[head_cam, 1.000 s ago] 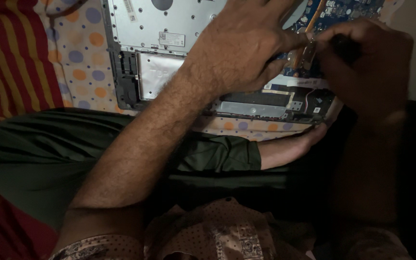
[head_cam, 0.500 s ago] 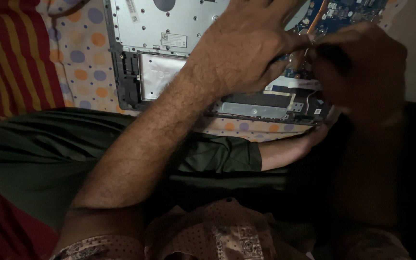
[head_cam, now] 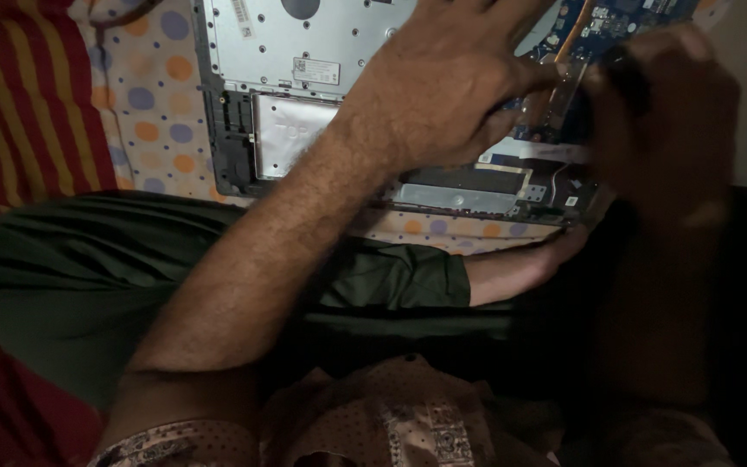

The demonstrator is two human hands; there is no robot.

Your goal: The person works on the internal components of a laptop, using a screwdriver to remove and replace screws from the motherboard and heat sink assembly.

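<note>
An opened laptop (head_cam: 304,52) lies bottom-up on a dotted cloth, its silver inner frame and a blue circuit board (head_cam: 616,17) exposed. My left hand (head_cam: 451,95) lies spread over the middle of the laptop, thumb stretched toward the board's edge, and its fingertips run out of frame at the top. My right hand (head_cam: 676,130) is blurred at the laptop's right side. It is closed around a dark tool (head_cam: 624,78) that points at the spot beside my left thumb. What the tool's tip touches is hidden.
The white cloth with coloured dots (head_cam: 149,95) lies on a red and yellow striped sheet (head_cam: 10,112). My folded legs in dark green trousers (head_cam: 88,277) lie just below the laptop, with a bare foot (head_cam: 520,264) under its near edge.
My right hand has shifted slightly up and to the right with the tool and is now blurred. My left hand has stayed on the laptop.
</note>
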